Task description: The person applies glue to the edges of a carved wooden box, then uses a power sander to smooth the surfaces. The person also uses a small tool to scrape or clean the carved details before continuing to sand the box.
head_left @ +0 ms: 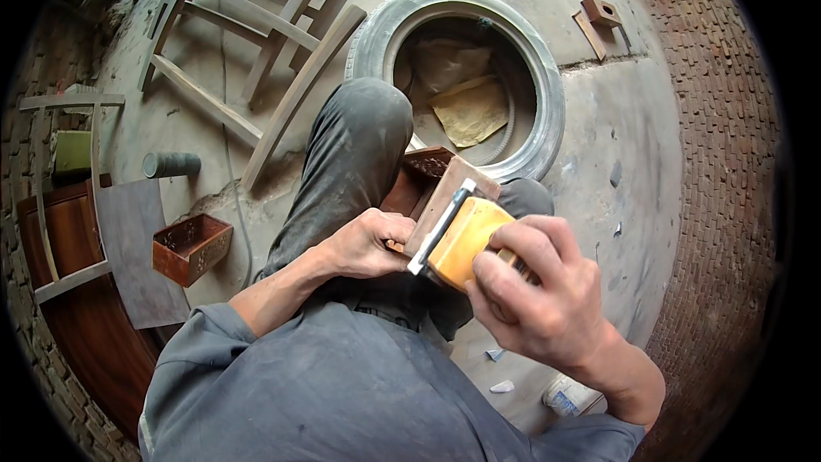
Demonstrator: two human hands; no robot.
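Observation:
Over my lap, my left hand (376, 242) is closed around the near end of a small wooden drawer (438, 202) with reddish-brown sides and a paler, bare wood face. My right hand (545, 289) grips a yellow block-shaped sander (466, 238) from the right. A light clamp bar runs along the sander's left edge, close against the drawer's bare face. The sander's underside is hidden, so I cannot tell how fully it touches the wood. The drawer's far end leans between my knees, partly covered by the sander.
An old tire (547, 103) lies ahead with a yellow sheet (470, 111) inside. A second drawer (192, 248) sits on the floor at left, near a dark cylinder (171, 164). Wooden frames (299, 94) stand far left. A small wooden block (601, 13) lies far right.

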